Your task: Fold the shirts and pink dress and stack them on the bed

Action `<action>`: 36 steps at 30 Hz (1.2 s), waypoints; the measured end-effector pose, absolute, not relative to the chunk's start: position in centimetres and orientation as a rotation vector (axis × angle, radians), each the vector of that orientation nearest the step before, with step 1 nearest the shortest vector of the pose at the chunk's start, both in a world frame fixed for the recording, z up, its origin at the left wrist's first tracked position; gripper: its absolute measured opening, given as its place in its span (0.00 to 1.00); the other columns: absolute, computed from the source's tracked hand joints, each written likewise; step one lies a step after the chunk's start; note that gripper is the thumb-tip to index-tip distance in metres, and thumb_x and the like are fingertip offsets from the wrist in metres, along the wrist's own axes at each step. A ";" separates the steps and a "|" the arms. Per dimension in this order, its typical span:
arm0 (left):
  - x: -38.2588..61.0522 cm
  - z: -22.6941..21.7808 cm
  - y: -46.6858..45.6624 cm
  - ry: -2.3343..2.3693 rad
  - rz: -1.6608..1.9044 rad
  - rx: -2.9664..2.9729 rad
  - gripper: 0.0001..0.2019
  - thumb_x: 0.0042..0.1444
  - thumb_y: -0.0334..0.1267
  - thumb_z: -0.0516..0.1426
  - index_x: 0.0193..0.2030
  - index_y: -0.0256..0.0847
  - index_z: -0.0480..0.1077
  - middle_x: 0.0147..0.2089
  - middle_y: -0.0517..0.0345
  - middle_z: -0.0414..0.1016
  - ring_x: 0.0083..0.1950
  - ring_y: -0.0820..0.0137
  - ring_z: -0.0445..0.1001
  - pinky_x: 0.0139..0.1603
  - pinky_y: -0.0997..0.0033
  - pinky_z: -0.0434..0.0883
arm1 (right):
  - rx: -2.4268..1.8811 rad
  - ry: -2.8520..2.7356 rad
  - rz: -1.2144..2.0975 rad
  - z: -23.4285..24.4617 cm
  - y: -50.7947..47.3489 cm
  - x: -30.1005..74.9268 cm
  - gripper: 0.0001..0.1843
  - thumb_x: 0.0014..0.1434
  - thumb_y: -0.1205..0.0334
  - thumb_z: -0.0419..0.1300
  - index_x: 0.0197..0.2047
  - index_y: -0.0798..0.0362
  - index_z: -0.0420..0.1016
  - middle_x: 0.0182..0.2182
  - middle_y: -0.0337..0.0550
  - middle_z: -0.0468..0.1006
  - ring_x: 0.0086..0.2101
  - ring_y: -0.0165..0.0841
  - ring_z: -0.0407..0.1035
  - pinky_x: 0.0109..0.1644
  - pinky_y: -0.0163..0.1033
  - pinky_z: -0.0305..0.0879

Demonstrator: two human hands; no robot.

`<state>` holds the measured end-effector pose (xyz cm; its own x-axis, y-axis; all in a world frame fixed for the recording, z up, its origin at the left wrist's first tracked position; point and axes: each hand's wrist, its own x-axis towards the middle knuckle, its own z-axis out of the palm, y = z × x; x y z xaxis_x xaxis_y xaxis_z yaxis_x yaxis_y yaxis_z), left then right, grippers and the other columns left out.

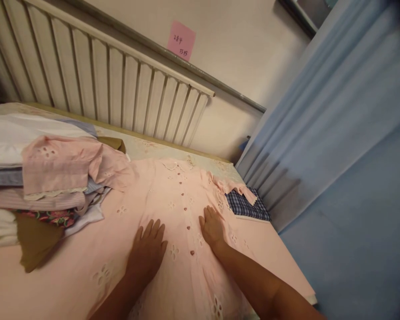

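Observation:
A pink button-front dress or long shirt [166,213] with cut-out flower patterns lies spread face up, its collar toward the radiator. Small dark red buttons run down its middle. My left hand [146,249] rests flat on the cloth left of the buttons, fingers stretched out. On the other side of the buttons, my right hand [212,226] lies on the cloth with its fingers extended. The left sleeve [58,164] drapes over a pile of clothes, while the right sleeve [240,187] reaches over a dark plaid folded cloth [248,205].
Folded clothes [6,142] are stacked at the left, with an olive piece [36,242] hanging out. A white radiator [116,84] runs along the wall behind. Blue curtains [346,146] hang at the right. A pink note [182,40] is stuck on the wall.

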<state>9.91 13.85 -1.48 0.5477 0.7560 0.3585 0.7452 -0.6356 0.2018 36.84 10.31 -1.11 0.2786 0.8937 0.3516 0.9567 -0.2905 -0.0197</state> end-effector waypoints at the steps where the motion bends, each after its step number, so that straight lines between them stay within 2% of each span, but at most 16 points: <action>1: 9.9 -1.5 13.9 1.328 0.650 2.736 0.23 0.61 0.39 0.45 0.60 0.36 0.65 0.65 0.44 0.63 0.68 0.55 0.56 0.66 0.45 0.49 | -2.324 -1.714 -0.399 -1.0 10.3 36.8 0.25 0.66 0.57 0.45 0.61 0.61 0.64 0.61 0.54 0.64 0.62 0.39 0.53 0.66 0.45 0.44; 36: 9.9 -1.4 13.7 1.333 0.605 2.703 0.23 0.62 0.40 0.44 0.61 0.36 0.63 0.66 0.45 0.61 0.68 0.56 0.54 0.67 0.46 0.48 | -2.320 -1.722 -0.403 -0.9 10.2 36.7 0.24 0.66 0.57 0.45 0.60 0.60 0.65 0.60 0.53 0.65 0.62 0.38 0.53 0.66 0.45 0.43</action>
<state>9.89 13.71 -1.38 0.5471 0.7750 0.3164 0.7484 -0.6221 0.2298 36.71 10.18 -0.93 0.2738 0.8964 0.3484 0.9580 -0.2865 -0.0158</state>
